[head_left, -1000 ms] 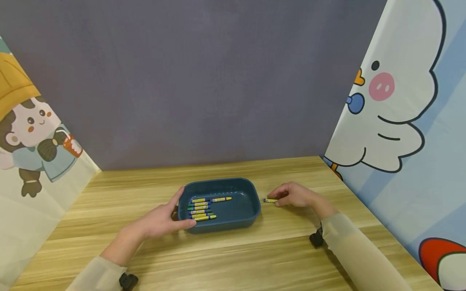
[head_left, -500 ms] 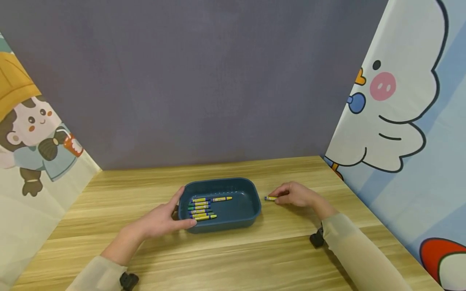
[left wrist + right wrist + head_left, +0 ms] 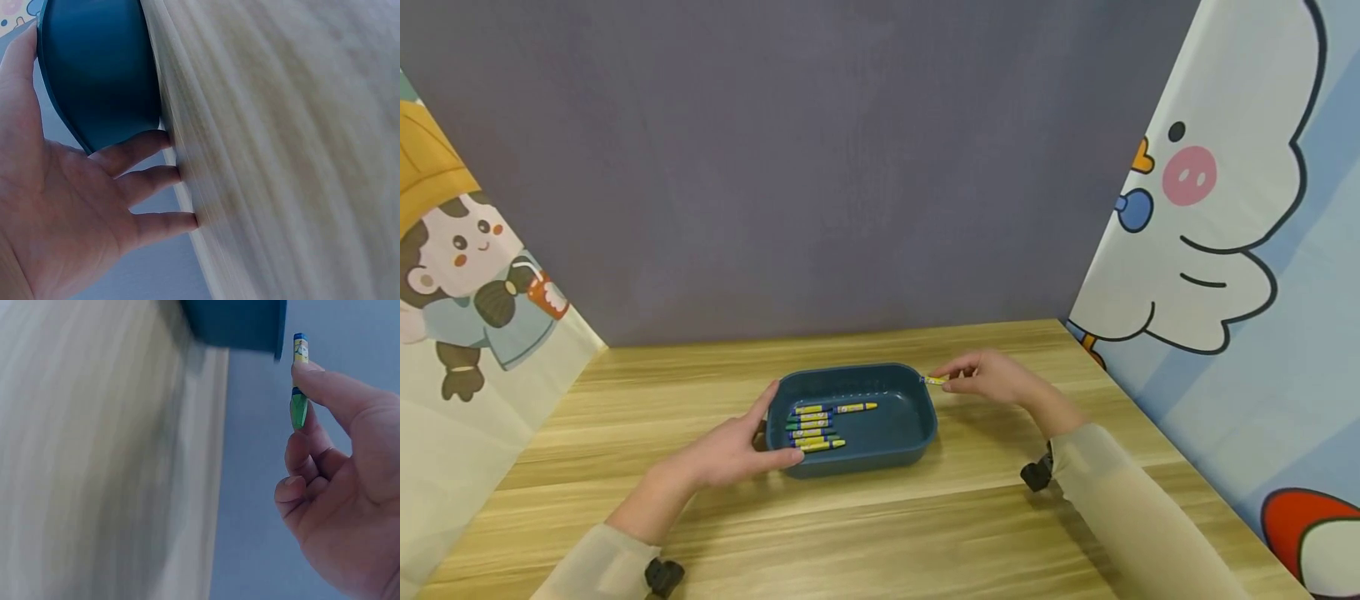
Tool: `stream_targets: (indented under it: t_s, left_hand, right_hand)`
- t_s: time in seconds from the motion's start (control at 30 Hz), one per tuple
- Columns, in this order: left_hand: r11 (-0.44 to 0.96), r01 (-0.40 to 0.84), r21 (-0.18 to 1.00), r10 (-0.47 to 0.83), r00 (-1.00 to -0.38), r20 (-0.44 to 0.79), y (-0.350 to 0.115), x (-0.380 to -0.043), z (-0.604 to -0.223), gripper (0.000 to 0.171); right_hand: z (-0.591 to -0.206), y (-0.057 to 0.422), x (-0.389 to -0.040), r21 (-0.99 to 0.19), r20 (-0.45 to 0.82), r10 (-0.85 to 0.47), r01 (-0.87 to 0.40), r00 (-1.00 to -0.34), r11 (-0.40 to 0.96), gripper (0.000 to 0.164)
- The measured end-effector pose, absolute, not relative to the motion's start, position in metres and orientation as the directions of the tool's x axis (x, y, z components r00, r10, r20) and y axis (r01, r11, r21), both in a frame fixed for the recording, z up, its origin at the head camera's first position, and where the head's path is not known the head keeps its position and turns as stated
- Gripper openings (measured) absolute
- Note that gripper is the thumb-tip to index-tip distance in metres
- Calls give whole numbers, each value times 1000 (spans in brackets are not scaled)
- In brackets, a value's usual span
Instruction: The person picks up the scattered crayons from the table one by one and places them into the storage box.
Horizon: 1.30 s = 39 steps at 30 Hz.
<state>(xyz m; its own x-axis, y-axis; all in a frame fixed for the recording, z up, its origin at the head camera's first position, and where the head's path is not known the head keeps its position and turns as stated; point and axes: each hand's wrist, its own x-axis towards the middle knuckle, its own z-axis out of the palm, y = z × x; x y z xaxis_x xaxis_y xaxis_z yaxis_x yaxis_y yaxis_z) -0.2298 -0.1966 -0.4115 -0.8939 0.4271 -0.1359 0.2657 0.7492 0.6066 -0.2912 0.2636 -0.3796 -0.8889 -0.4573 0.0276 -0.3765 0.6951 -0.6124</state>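
My right hand (image 3: pixel 996 379) pinches a crayon (image 3: pixel 300 350) between thumb and fingers. Its wrapper is yellow with blue bands, and the right wrist view shows a green tip. In the head view this crayon is at the right end of a dark blue tray (image 3: pixel 880 462), beside the rim. My left hand (image 3: pixel 730 454) rests against the tray's left end, thumb on the rim, with straight, spread fingers (image 3: pixel 165 225) reaching down to the table. Several yellow-wrapped crayons (image 3: pixel 811 422) lie in the tray's left part, mostly in a stacked row; one crayon (image 3: pixel 856 408) lies to their right.
The wood-grain table (image 3: pixel 880 542) runs back to a grey panel (image 3: pixel 835 175). Cartoon-printed panels stand at the left (image 3: pixel 490 250) and right (image 3: pixel 1210 250). A small black device (image 3: pixel 664 577) is worn at the left wrist, another (image 3: pixel 1036 475) at the right.
My right hand has lifted the crayon from near the table, moving it left and away from me to the tray's right rim. The left hand and tray have stayed in place.
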Motion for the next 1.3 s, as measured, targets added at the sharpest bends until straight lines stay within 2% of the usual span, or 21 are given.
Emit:
stream_targets:
  t_s: [0.23,0.47,0.6,0.87,1.3]
  left_hand:
    - [749,265,608,427,-894,-137,-196,-230,-411,130]
    - [752,271,601,424,-897,-126,-196,-230,-412,129]
    - [750,270,603,425,-896,-127,-196,-231,-413,129]
    - [739,258,622,433,-889,-146,-197,-231,-412,128]
    - [753,262,604,425,-894,-142,-198,-230,-410,128]
  right_hand:
    - [-371,221,-296,-603,62,-551,-471,-832,644,27]
    - [-372,175,-300,-638,36,-623,-498,-781,587,26]
    - [-378,153,-300,-582,19,-635,-525,-772,621,25]
    - [-390,124,-296,-380,12,-659,-613,-752,692,24]
    - [-407,113,-295,-308,-10,-662,-627,-750,715,23]
